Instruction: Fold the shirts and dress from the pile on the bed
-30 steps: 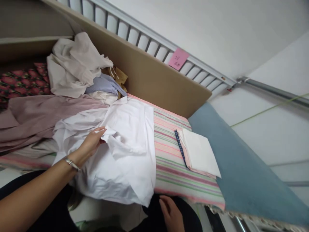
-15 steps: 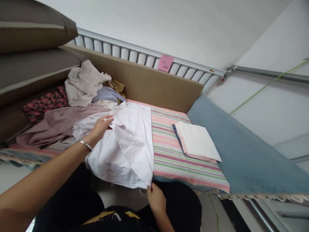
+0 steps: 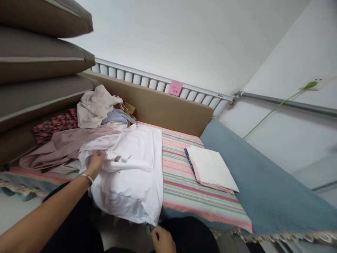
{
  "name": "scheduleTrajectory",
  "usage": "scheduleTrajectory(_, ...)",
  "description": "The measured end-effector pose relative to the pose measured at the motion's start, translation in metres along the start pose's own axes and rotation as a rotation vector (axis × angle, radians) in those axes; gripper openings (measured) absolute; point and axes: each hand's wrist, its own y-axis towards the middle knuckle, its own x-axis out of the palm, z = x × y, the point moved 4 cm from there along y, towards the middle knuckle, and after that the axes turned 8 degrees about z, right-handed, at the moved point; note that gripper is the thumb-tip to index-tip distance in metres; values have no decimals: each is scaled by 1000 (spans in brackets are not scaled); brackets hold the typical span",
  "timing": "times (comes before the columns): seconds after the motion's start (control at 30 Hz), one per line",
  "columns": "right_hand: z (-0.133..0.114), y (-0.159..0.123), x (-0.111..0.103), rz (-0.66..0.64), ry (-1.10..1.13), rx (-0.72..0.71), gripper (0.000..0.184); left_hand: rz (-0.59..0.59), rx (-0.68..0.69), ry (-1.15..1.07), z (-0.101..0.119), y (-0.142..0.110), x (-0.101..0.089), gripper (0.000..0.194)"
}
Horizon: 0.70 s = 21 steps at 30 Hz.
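A crumpled white shirt (image 3: 131, 172) lies on the striped cloth (image 3: 181, 175) that covers the bed. My left hand (image 3: 95, 162) grips the shirt's fabric at its left side, fingers curled into the folds. My right hand (image 3: 162, 239) is low at the frame's bottom edge, under the shirt's hanging lower corner, fingers closed; whether it pinches the hem I cannot make out. To the right lies a folded stack (image 3: 212, 168), with a white piece on top of a pink piece and a dark checked piece.
A heap of unfolded clothes (image 3: 97, 107) and a mauve garment (image 3: 63, 147) lie at the left. Grey cushions (image 3: 39, 59) are stacked far left. A cardboard panel (image 3: 163, 105) stands against the white railing (image 3: 147, 79). A blue blanket (image 3: 263, 182) covers the right side.
My left hand has slid down and left on the shirt, and the folded-over flap now lies flatter. My right hand has dropped lower below the hem. The camera has tilted up.
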Motion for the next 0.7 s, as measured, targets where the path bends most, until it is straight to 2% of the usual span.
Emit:
scheduleTrajectory(0.07, -1, 5, -10, 44, 193, 23, 31, 72, 151, 28, 10, -15, -3, 59)
scheduleTrajectory(0.13, -13, 15, -26, 68, 412, 55, 36, 69, 433, 62, 24, -47, 4, 58)
scheduleTrajectory(0.17, -22, 23, -33, 67, 515, 72, 38, 14, 610, 88, 31, -69, 12, 54)
scheduleTrajectory(0.23, -40, 38, -40, 39, 685, 118, 44, -231, 897, 148, 39, -120, 37, 44)
scheduleTrajectory(0.3, -50, 49, -30, -44, 806, 203, 55, -497, 1060, 267, 37, -167, 60, 43)
scheduleTrajectory(0.33, -50, 51, -19, -108, 838, 269, 61, -597, 1090, 340, 34, -184, 69, 43)
scheduleTrajectory(0.4, -39, 49, 6, -249, 849, 410, 66, -711, 1083, 474, 27, -204, 80, 44)
scheduleTrajectory(0.47, -22, 43, 23, -349, 804, 468, 62, -719, 1061, 537, 24, -207, 84, 44)
scheduleTrajectory(0.5, -14, 40, 25, -373, 773, 458, 60, -703, 1069, 540, 24, -206, 84, 44)
scheduleTrajectory(0.53, -8, 39, 21, -378, 747, 423, 58, -684, 1090, 528, 26, -204, 85, 44)
scheduleTrajectory(0.6, -3, 43, 2, -311, 711, 342, 60, -654, 1142, 497, 32, -201, 90, 45)
scheduleTrajectory(0.7, -16, 63, -41, -93, 683, 238, 62, -678, 1191, 470, 39, -201, 108, 48)
